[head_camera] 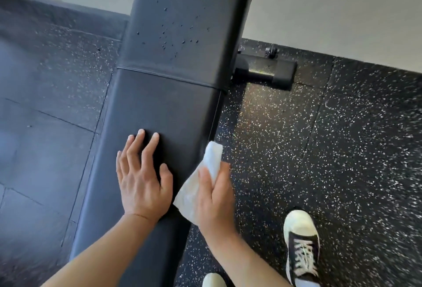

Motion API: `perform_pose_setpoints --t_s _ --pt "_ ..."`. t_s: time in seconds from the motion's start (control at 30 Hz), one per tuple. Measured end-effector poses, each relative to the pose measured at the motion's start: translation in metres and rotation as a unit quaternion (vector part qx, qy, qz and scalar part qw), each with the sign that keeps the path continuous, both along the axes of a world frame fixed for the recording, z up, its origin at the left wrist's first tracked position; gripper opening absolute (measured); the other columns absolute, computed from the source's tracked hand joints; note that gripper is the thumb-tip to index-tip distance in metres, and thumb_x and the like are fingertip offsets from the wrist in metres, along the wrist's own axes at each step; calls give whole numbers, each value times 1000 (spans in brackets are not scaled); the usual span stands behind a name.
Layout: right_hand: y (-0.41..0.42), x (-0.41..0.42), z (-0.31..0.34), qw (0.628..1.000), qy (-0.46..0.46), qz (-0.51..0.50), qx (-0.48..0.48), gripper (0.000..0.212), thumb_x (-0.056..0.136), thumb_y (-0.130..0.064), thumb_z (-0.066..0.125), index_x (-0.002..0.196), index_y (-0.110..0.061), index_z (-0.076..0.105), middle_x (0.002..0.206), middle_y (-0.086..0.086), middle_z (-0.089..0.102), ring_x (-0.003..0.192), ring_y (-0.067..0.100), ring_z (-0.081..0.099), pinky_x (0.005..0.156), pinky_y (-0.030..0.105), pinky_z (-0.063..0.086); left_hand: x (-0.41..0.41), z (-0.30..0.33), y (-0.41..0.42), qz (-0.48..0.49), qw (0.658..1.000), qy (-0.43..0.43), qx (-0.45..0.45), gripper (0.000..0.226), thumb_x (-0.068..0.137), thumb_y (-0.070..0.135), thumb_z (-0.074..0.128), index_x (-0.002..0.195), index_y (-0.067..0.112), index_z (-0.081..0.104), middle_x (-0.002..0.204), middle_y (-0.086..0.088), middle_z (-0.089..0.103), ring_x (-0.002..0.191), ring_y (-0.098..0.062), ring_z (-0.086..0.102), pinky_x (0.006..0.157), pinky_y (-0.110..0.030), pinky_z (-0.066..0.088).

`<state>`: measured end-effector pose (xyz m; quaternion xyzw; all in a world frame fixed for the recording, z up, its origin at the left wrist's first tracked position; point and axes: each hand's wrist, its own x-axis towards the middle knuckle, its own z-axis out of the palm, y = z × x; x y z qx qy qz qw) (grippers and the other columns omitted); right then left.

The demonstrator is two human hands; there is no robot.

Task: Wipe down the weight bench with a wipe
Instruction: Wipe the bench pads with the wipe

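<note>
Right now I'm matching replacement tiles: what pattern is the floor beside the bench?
Black floor with white speckles, clearest in the head view.

Black padded weight bench (pixel 164 104) standing on speckled rubber floor (pixel 319 138); left hand (pixel 142 177) resting flat on pad; droplets (pixel 173 33) sitting beyond the fingertips.

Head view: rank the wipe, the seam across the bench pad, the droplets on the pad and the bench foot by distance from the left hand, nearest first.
From the left hand, flat on the bench pad:
1. Wipe, just right of it, held in the right hand.
2. Seam, across the pad ahead.
3. Bench foot, on the floor, ahead and right.
4. Droplets, on the upper pad beyond the seam.
</note>
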<state>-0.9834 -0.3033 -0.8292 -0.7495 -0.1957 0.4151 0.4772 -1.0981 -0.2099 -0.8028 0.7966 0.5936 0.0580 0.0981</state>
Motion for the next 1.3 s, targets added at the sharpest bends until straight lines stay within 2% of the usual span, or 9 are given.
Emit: perform_pose_setpoints --t_s 0.1,0.2,0.33,0.5,0.67,0.83,0.93,1.13,1.3 --pt "18 20 -4 1000 -13 22 6 26 104 -52 43 103 -27 48 90 -7 61 83 17 60 75 40 48 0 0 0 -2 1000 2 0 66 91 31 43 156 23 41 165 -6 33 157 -32 24 124 -61 21" --pt "56 47 -8 999 -34 -8 24 20 106 -48 45 98 -30 44 85 -10 57 77 10 56 70 29 40 0 0 0 -4 1000 -5 3 65 91 30 44 156 22 42 165 -6 34 157 -32 24 123 -61 22" --pt "111 81 -14 995 -42 -84 43 25 106 -43 45 98 -18 46 85 -2 58 76 16 55 72 36 45 -1 -1 0 -12 1000 -7 15 64 91 29 45 155 21 44 164 -7 35 156 -32 26 123 -61 23" --pt "109 72 -17 988 -62 -126 64 20 106 -39 47 97 -21 46 85 -12 57 76 1 56 66 11 38 -3 -5 1 -20 999 -16 29 63 91 28 45 154 21 44 164 -7 36 156 -30 25 125 -56 21" --pt "47 13 -16 990 -27 -125 64 20 108 -42 47 104 -22 49 92 -7 61 82 14 60 73 30 46 -7 -9 2 -26 999 -9 31 63 92 28 44 155 24 41 166 -2 32 157 -26 23 127 -51 19" --pt "-14 -50 -11 990 -13 -132 38 19 106 -48 43 100 -30 45 89 -12 57 81 11 56 71 27 41 -6 -9 1 -25 999 -10 25 64 93 30 41 157 27 40 166 1 32 156 -26 23 126 -51 19" --pt "-16 -55 -9 988 -20 -150 44 24 104 -49 42 103 -26 48 92 -10 59 83 16 56 74 38 45 -4 -7 -2 -25 999 -28 27 63 93 32 40 156 27 42 165 1 35 154 -26 26 126 -50 19" --pt "7 -28 -16 986 -24 -156 53 25 105 -39 46 106 -14 50 95 8 65 86 32 60 77 48 48 -3 -4 -9 -25 997 -63 46 58 94 35 41 152 29 49 161 2 40 147 -26 36 124 -49 24" --pt "-34 -78 -12 978 -69 -175 90 15 103 -28 54 101 -14 49 94 6 61 85 30 55 75 47 46 -11 -6 -9 -22 992 -104 61 46 92 22 43 134 17 61 143 -5 54 130 -32 47 112 -43 35"
